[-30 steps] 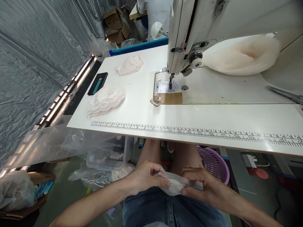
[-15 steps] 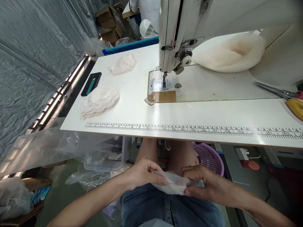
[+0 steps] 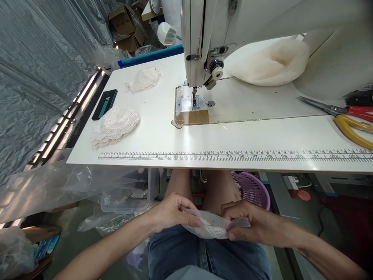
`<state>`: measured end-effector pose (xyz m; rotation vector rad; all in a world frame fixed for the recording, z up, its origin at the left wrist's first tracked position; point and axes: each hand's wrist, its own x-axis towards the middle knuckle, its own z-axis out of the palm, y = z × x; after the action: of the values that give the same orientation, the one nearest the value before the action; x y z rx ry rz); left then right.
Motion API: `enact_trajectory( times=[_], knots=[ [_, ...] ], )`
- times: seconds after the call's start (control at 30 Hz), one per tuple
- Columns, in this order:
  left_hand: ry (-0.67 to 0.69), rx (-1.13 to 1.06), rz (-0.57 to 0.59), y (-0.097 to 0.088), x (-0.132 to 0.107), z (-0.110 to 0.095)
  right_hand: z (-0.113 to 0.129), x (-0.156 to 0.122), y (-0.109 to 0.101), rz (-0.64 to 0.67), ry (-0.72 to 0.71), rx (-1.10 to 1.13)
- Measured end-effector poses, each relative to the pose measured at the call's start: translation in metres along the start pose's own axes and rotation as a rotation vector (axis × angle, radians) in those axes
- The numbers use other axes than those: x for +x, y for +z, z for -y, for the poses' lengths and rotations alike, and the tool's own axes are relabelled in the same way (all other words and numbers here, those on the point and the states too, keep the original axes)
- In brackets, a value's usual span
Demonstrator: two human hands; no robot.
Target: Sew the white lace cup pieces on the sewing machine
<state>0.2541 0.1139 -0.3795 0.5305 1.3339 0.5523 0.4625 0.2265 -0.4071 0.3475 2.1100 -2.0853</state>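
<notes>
Below the surface edge, over the lap, the left hand (image 3: 171, 212) and right hand (image 3: 250, 225) each pinch an end of a small lace piece (image 3: 211, 228) in a clear wrapper, held between them. Beyond, the white surface (image 3: 262, 136) carries a printed ruler (image 3: 233, 156), two lace stacks (image 3: 115, 126), a phone (image 3: 104, 104) and the sewing machine (image 3: 204, 42). Scissors (image 3: 346, 116) at the right are cut off by the frame. Under the surface, a purple basket (image 3: 252, 188) is half hidden by the knees.

Bare forearms, no sleeves; hands (image 3: 175, 212) without gloves or rings; blue denim shorts (image 3: 204, 256), knees bare.
</notes>
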Motion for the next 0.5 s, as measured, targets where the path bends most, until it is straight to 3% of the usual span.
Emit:
enact_trajectory(
  times=[0.27, 0.5],
  knots=[
    [0.076, 0.138, -0.027, 0.004, 0.005, 0.003, -0.011, 0.005, 0.011, -0.089, 0.073, -0.051],
    [0.167, 0.29, -0.061, 0.002, 0.003, 0.0, -0.006, 0.016, 0.024, -0.215, 0.086, 0.021]
  ],
)
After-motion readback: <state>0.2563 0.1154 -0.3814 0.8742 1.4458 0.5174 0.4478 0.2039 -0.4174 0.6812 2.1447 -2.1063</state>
